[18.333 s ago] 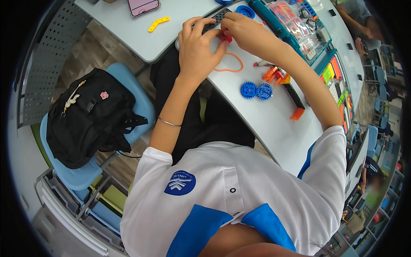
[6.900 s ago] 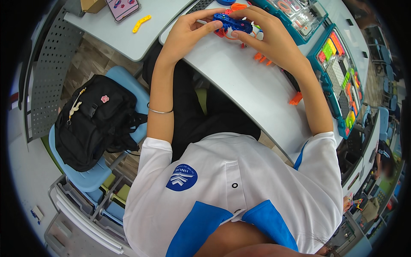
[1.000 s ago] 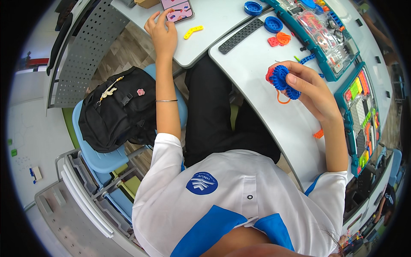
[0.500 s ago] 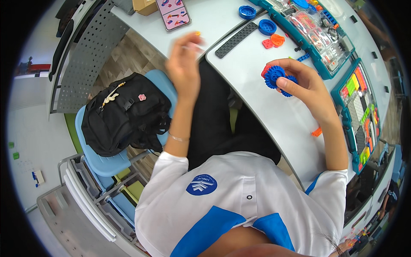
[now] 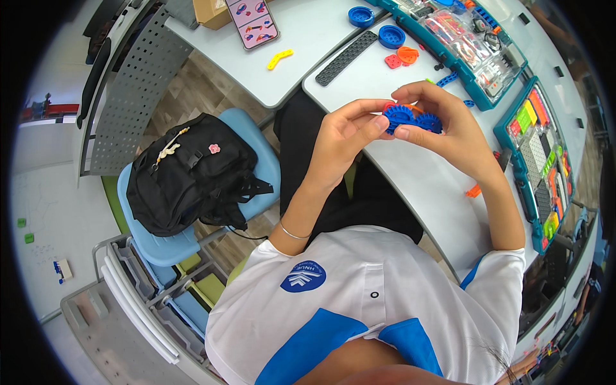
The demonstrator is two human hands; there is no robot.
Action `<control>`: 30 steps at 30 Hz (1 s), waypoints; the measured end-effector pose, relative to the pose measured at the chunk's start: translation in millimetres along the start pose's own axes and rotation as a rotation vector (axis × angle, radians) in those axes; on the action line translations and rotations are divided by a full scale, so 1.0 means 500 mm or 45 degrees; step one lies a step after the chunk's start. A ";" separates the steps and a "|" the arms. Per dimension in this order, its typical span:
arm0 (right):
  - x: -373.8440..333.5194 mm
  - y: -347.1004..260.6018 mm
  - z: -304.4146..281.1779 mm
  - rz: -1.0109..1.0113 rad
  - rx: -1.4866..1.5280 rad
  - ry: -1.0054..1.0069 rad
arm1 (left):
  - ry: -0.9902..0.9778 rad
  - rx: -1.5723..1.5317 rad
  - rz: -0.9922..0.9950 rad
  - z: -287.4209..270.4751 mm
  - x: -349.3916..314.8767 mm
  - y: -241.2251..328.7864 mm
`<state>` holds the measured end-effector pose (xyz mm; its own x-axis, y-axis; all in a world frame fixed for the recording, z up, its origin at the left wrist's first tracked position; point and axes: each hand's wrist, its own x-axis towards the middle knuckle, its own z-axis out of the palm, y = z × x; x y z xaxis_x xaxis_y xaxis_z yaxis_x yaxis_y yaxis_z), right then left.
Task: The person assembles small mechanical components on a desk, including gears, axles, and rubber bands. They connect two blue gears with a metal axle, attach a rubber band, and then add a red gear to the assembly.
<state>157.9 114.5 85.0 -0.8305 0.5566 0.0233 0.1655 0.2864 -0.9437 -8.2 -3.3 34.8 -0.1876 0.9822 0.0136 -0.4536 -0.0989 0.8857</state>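
Above the corner of the white table I hold a small assembly of toothed blue gears (image 5: 426,122), with red and orange parts showing behind them. My left hand (image 5: 343,138) pinches its left end between thumb and fingers. My right hand (image 5: 452,131) grips the other end, the thumb in front and the fingers curled over the top. How the parts join is hidden by my fingers. A bent yellow beam (image 5: 280,59) lies on the left table, below a phone (image 5: 252,22) showing pictures of coloured parts.
Beyond my hands lie a dark grey perforated strip (image 5: 346,59), blue wheels (image 5: 391,36), an orange round part (image 5: 407,55) and a red plate (image 5: 393,61). Teal parts cases (image 5: 491,99) line the right side. A black backpack (image 5: 192,176) sits on a blue chair (image 5: 160,247).
My left hand has moved right from over the left table and now grips the gear assembly with my right. The yellow beam, earlier mostly hidden by my blurred hand, lies in full view.
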 end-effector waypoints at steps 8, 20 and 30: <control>-0.002 -0.006 -0.014 -0.008 -0.032 0.045 | 0.097 -0.198 -0.014 -0.004 -0.006 -0.010; -0.002 -0.026 -0.028 0.028 -0.130 0.010 | 0.146 -0.234 -0.014 -0.010 -0.019 -0.018; -0.037 -0.053 -0.056 -0.122 -0.374 0.026 | 0.067 -0.176 0.009 0.019 -0.027 -0.015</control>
<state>183.9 118.2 118.8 -0.8393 0.5308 0.1174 0.2359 0.5501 -0.8011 6.0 -14.1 32.3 -0.2350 0.9720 -0.0077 -0.5669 -0.1306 0.8133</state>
